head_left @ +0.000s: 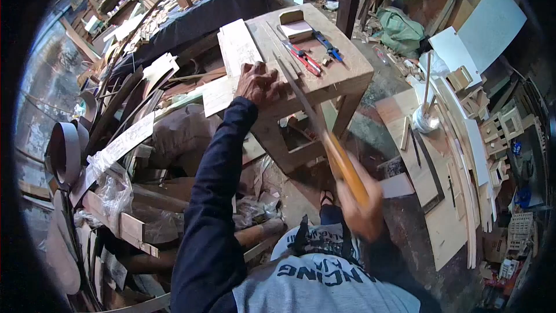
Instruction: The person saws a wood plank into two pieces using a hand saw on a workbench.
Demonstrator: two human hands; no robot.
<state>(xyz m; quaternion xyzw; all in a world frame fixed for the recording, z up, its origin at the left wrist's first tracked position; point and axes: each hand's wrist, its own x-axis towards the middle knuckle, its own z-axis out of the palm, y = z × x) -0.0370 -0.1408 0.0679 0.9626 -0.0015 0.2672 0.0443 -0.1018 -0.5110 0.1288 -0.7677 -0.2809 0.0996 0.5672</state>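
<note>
My right hand [365, 200], slightly smeared by motion, is wrapped round the yellow-orange handle of a handsaw [301, 95]. Its narrow blade slants up and away across the near edge of a small wooden table [353, 64]. My left hand [260, 84] has its fingers curled and presses a thin wooden strip [284, 61] onto the tabletop, close to the blade. Beside that hand lies a pale board [239, 46]. A red cutter knife [306, 61], a blue clamp-like tool [328, 45] and a wooden block [295, 28] rest farther back on the table.
Planks and scraps [139, 185] are heaped at the left with plastic wrap. A cloth-covered bench [214, 8] bearing wood pieces stands behind. A dark post [350, 0] rises past the table. To the right, a plywood sheet [446, 226] holds long strips and a white tub [425, 120].
</note>
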